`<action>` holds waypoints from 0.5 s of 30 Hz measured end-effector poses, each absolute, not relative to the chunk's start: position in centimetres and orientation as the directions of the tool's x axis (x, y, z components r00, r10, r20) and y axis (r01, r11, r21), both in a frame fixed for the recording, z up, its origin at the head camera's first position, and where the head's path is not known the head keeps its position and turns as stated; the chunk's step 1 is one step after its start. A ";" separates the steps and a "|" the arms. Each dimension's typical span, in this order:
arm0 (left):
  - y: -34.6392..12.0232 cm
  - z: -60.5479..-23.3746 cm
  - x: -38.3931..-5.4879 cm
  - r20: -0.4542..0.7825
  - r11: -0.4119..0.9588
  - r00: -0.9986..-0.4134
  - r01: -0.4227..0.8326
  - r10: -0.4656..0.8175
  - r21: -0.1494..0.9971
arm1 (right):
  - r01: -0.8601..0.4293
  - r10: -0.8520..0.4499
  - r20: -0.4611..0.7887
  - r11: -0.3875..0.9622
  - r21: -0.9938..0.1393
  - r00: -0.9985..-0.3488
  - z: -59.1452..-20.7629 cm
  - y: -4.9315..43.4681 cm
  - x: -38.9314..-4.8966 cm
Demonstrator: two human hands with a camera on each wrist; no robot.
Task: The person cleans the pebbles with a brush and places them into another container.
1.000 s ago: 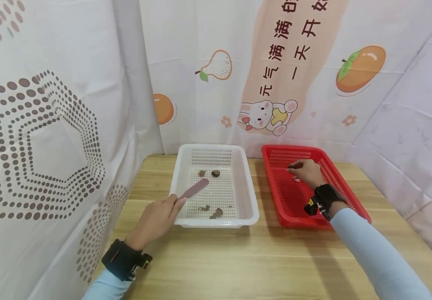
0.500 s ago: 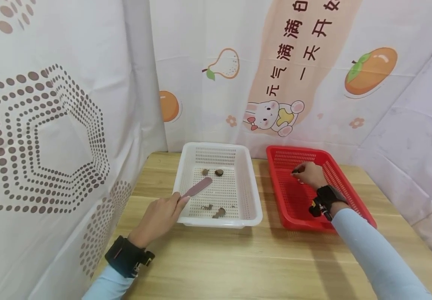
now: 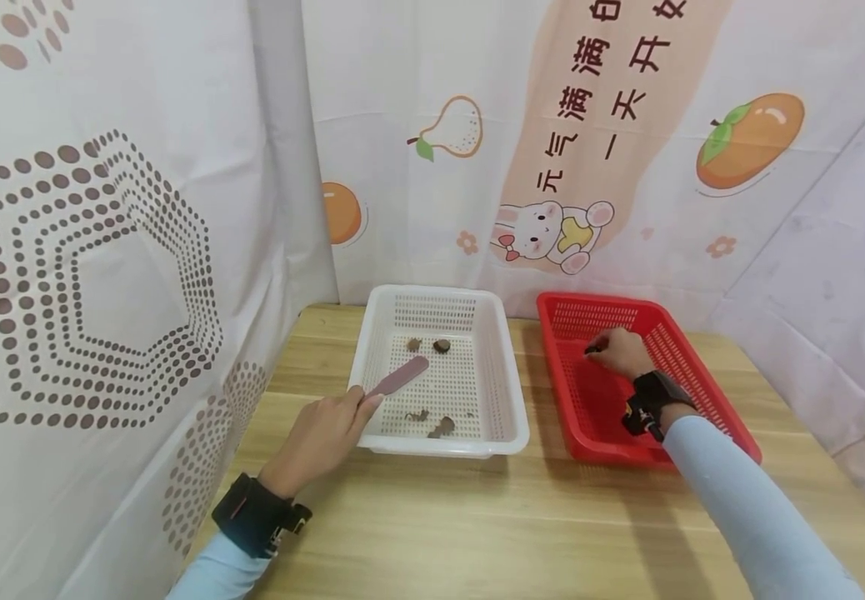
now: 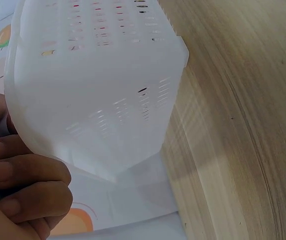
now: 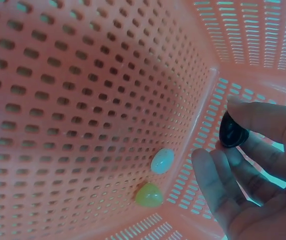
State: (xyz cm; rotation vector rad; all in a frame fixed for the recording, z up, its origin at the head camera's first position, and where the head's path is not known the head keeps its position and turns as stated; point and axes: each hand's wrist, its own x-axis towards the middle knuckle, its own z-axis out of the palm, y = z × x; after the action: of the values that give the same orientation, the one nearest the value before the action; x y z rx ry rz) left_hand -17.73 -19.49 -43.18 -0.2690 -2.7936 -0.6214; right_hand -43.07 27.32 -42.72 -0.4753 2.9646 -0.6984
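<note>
My left hand (image 3: 323, 433) grips the handle of a mauve spatula (image 3: 402, 375), its flat blade over the white basket (image 3: 443, 447). In the left wrist view the curled fingers (image 4: 35, 175) lie beside the basket's outer wall; the blade is hidden there. My right hand (image 3: 622, 353) is inside the red basket (image 3: 616, 455), pinching a glossy black stone (image 5: 232, 131) between thumb and fingers. Below it, in the right wrist view, a pale speckled stone (image 5: 162, 160) and a yellow-green stone (image 5: 149, 195) lie in the basket.
Inside the white basket, a dark brown lump (image 3: 442, 346) and a lighter one (image 3: 413, 343) lie toward the back, with brown scraps (image 3: 442, 427) near the front. Both baskets stand apart on a wooden table (image 3: 432, 525). Printed curtains (image 3: 395, 225) hang behind and at the sides.
The head view has shifted slightly, so everything sits a little farther right. The pale spot seen under my right hand earlier is now out of sight. Both hands keep their holds.
</note>
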 end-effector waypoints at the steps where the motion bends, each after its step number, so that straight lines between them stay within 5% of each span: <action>1: -19.5 -43.2 -17.7 0.302 0.892 -0.946 0.236 0.120 0.386 | -0.296 -0.319 0.020 0.850 -0.435 -0.947 -42.8 27.4 -43.2; 15: -19.4 -43.2 -17.7 0.312 0.907 -0.942 0.234 0.123 0.349 | -0.259 -0.325 -0.103 0.876 -0.408 -0.940 -43.6 28.1 -43.9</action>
State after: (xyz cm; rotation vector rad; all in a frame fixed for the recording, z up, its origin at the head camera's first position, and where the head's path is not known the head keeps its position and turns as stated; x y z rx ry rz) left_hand -17.67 -19.41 -43.19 -0.2658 -2.7870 -0.5610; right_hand -43.88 28.12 -43.61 -0.4514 2.8781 -0.5913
